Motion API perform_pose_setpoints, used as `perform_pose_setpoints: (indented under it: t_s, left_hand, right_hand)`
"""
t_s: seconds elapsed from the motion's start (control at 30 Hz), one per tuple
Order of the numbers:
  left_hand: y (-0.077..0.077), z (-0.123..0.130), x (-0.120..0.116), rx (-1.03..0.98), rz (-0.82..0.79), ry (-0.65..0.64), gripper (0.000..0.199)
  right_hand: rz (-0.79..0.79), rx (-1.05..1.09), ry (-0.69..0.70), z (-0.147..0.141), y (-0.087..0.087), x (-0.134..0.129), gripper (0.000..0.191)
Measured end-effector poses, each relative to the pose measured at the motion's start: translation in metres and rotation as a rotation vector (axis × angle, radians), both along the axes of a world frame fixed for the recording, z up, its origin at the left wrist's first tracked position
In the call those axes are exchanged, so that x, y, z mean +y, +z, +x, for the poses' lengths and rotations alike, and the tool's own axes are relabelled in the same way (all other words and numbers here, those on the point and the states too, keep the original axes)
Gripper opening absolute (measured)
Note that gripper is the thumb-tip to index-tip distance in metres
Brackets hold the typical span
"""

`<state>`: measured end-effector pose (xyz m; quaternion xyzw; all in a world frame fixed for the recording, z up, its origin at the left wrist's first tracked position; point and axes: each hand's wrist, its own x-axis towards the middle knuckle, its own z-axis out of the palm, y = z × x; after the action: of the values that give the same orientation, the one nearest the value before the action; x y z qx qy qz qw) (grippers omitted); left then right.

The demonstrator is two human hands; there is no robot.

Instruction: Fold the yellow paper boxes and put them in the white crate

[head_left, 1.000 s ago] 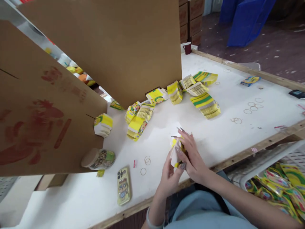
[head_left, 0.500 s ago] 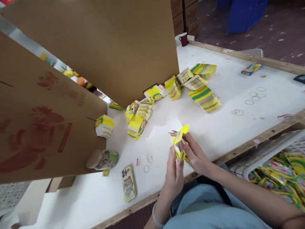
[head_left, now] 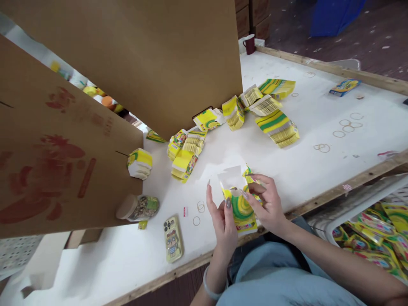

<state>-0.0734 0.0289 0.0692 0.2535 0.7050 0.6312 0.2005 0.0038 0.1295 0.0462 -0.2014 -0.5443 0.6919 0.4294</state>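
Both my hands are at a yellow-green carton (head_left: 244, 212) with a white open top flap, low over the table's front edge. My left hand (head_left: 225, 223) supports the carton's left side, thumb on its front, index finger raised away from it. On the right side, my right hand (head_left: 266, 204) grips the carton with its thumb near the opening and its fingers behind. Part of another yellow printed piece shows behind my right fingers. Bundles of flat yellow cartons (head_left: 277, 127) lie beyond my hands, and another bundle (head_left: 184, 165) lies farther left.
Large cardboard sheets (head_left: 178, 55) stand at the back and left. A phone (head_left: 173, 239), a jar (head_left: 138, 208) and rubber bands (head_left: 196, 221) lie left of my hands. A crate (head_left: 321, 227) with yellow packets is at the right. A mug (head_left: 249, 44) stands at the back.
The carton has turned from edge-on to show its broad printed face and white flap. My left index finger has lifted off, and my hands have spread a little. The view has shifted slightly.
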Motion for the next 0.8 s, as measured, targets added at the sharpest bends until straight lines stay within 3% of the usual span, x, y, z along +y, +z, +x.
perform_pose_setpoints:
  t_s: [0.17, 0.3, 0.47, 0.63, 0.73, 0.8]
  left_hand:
    - [0.002, -0.009, -0.007, 0.024, -0.023, -0.122, 0.068]
    - [0.009, -0.017, -0.008, 0.045, -0.011, -0.141, 0.054]
    - [0.013, -0.015, -0.005, -0.097, 0.051, -0.301, 0.035]
    - [0.019, -0.015, -0.003, -0.215, 0.033, -0.427, 0.036]
    - [0.018, -0.017, -0.003, -0.196, 0.038, -0.404, 0.036]
    - [0.016, -0.018, -0.002, -0.191, 0.049, -0.355, 0.050]
  right_hand:
    - [0.085, -0.029, 0.104, 0.006, 0.006, 0.013, 0.030]
    - [0.034, -0.043, 0.213, 0.007, 0.011, 0.019, 0.022]
    - [-0.071, -0.046, 0.075, 0.003, 0.008, 0.016, 0.025]
    - [0.015, -0.082, 0.022, 0.003, 0.010, 0.022, 0.030]
    - [0.129, -0.080, 0.086, 0.004, 0.013, 0.026, 0.031]
    - [0.145, -0.026, 0.065, 0.003, 0.013, 0.026, 0.021]
